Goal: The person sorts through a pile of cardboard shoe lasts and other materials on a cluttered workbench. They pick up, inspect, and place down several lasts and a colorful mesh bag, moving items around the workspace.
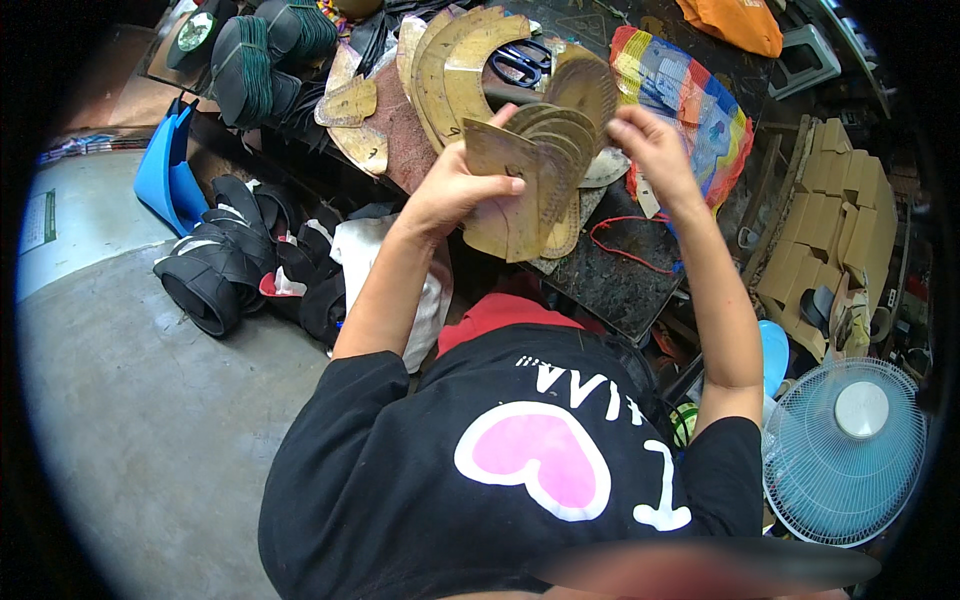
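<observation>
My left hand (465, 180) grips a fanned stack of yellowish-brown flat pattern templates (505, 190), thumb across the front piece. Behind them rises a rounded template (580, 90), partly blurred. Beside its right edge is my right hand (648, 150), with thumb and fingers pinched together; whether they hold that edge cannot be made out. Several curved templates (450, 75) lie on the dark workbench (620, 285) beyond my left hand, near scissors with dark blue handles (520, 62). A colourful mesh bag (690, 100) with a red cord (630, 255) lies beyond my right hand.
Dark soles bound with green cord (245, 65) stand at the back left. Black shoe-like pieces (225, 260) and a blue folder-like holder (172, 165) are at left. Cardboard boxes (825, 220) and a blue fan (845, 450) stand at right. An orange bag (735, 25) lies at the back.
</observation>
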`<state>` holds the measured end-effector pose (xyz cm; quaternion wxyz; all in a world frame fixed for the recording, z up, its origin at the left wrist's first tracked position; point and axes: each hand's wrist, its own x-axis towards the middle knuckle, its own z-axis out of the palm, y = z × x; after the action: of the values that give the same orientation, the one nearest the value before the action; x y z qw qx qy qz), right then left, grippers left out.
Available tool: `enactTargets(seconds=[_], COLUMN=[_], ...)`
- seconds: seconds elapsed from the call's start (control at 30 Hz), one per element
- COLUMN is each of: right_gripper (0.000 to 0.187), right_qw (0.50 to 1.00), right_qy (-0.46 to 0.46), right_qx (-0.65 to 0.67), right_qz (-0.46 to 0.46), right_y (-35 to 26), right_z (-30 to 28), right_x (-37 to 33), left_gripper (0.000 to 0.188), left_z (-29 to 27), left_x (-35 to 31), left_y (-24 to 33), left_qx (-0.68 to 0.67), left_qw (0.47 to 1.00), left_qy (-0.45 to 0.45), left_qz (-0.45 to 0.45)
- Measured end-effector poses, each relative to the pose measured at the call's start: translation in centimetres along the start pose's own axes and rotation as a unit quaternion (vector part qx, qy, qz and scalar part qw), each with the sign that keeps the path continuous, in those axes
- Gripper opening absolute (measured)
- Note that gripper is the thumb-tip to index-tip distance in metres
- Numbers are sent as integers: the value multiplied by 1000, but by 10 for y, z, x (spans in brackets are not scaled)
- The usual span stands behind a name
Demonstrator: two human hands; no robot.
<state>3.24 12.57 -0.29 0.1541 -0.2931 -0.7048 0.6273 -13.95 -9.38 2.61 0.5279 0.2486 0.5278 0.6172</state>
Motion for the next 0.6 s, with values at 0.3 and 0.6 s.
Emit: enactTargets(seconds=[0.3, 0.6], right_gripper=[26, 78], right_qw=[998, 933], right_qy=[-40, 146], right_qx=[-36, -330], right_qz=[18, -2], right_y=[23, 52], right_z=[2, -11], right_x=[-9, 57], left_gripper=[34, 33], left_z=[-73, -180], left_x=[-13, 7], left_y=[15, 21], left_qx=[-30, -53], left_qw=[973, 937], left_qy=[205, 326], left_qz=[98, 109])
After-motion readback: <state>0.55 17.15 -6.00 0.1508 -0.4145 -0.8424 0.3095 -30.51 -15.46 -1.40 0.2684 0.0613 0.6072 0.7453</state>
